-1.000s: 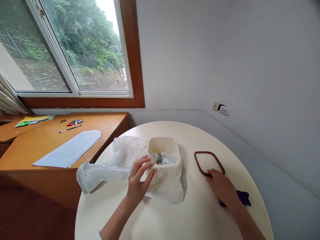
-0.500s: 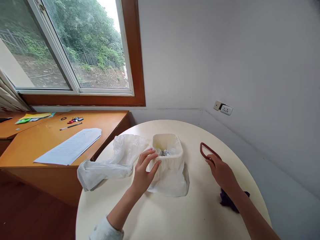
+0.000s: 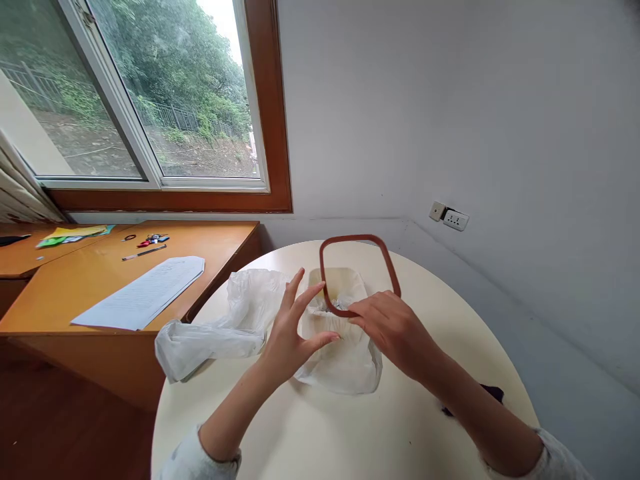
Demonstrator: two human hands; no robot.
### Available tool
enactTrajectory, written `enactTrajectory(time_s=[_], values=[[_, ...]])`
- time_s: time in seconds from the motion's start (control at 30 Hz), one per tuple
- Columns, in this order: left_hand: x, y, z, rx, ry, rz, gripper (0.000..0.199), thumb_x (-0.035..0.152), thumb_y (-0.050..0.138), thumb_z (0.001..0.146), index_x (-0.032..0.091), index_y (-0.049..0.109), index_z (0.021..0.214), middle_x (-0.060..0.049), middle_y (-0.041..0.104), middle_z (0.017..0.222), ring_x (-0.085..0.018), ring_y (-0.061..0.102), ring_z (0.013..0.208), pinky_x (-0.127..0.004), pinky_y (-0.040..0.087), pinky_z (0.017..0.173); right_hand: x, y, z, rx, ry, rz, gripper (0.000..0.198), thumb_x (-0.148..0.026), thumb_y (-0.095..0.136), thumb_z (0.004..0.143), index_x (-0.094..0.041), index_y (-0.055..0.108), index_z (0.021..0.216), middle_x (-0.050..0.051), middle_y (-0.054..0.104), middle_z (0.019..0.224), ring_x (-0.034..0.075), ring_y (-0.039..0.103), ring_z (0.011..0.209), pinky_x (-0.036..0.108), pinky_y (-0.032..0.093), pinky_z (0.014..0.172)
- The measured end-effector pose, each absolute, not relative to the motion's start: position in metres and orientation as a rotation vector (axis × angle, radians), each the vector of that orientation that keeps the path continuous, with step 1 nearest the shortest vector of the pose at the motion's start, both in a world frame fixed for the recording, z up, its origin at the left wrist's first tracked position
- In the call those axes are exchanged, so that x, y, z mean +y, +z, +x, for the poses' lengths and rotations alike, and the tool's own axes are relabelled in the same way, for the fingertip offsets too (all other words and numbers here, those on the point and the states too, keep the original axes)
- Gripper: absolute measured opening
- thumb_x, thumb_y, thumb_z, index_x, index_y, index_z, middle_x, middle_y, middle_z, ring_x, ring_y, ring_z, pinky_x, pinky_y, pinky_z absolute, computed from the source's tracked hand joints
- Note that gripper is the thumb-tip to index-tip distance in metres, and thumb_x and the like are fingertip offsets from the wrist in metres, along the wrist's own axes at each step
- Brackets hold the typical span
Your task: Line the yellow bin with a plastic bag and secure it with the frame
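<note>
A brown rounded-square ring frame [image 3: 391, 263] is held up over a small bin [image 3: 357, 283] lined with a white plastic bag [image 3: 340, 363]. My right hand [image 3: 397, 330] is closed on the frame's near right corner. To the left, my left hand [image 3: 293, 327] has its fingers spread, the fingertips close to the frame's left side; whether they touch it I cannot tell. The bag's lower part hangs loose around the bin onto the table. Some small silvery bits [image 3: 339, 305] show inside the bin, partly hidden by the frame.
The round cream table [image 3: 375, 433] carries a crumpled clear plastic bag [image 3: 215, 340] at left and a dark cloth-like item [image 3: 493, 393] partly behind my right forearm. On the wooden desk [image 3: 220, 240] lie papers [image 3: 145, 293], a pen [image 3: 145, 253] and keys [image 3: 154, 240].
My right hand has carried the brown frame leftward from the table's right side to above the bin. My left hand has come off the bin's rim, its fingers opening wider.
</note>
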State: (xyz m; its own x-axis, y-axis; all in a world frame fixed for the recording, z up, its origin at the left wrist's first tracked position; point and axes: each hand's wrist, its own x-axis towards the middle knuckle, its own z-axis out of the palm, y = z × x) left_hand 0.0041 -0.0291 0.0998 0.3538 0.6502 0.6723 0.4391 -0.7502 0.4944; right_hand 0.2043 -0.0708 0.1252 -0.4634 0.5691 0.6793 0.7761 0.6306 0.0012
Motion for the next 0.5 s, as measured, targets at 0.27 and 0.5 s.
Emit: enactTrajectory(time_s=[0.27, 0.5], values=[[-0.022, 0.092, 0.000, 0.964, 1.348, 2.413, 0.013, 0.027, 0.057, 0.080, 0.020, 0.052, 0.090, -0.013, 0.035, 0.140, -0.026, 0.033, 0.129, -0.054, 0.019, 0.108, -0.058, 0.109, 0.186, -2.222, -0.436, -0.983, 0.016, -0.021, 0.046, 0.089, -0.016, 0.060, 0.089, 0.003, 0.061, 0.072, 0.014, 0.051, 0.067, 0.028, 0.037, 0.063], [-0.012, 0.084, -0.002, 0.947, 1.231, 2.362, 0.010, 0.027, 0.054, 0.082, 0.021, 0.047, 0.084, -0.012, 0.044, 0.135, -0.025, 0.026, 0.132, -0.052, 0.022, 0.107, -0.047, 0.097, 0.184, -2.167, -0.357, -1.015, 0.015, -0.022, 0.048, 0.088, -0.018, 0.061, 0.090, 0.003, 0.063, 0.075, 0.014, 0.053, 0.072, 0.028, 0.038, 0.068]])
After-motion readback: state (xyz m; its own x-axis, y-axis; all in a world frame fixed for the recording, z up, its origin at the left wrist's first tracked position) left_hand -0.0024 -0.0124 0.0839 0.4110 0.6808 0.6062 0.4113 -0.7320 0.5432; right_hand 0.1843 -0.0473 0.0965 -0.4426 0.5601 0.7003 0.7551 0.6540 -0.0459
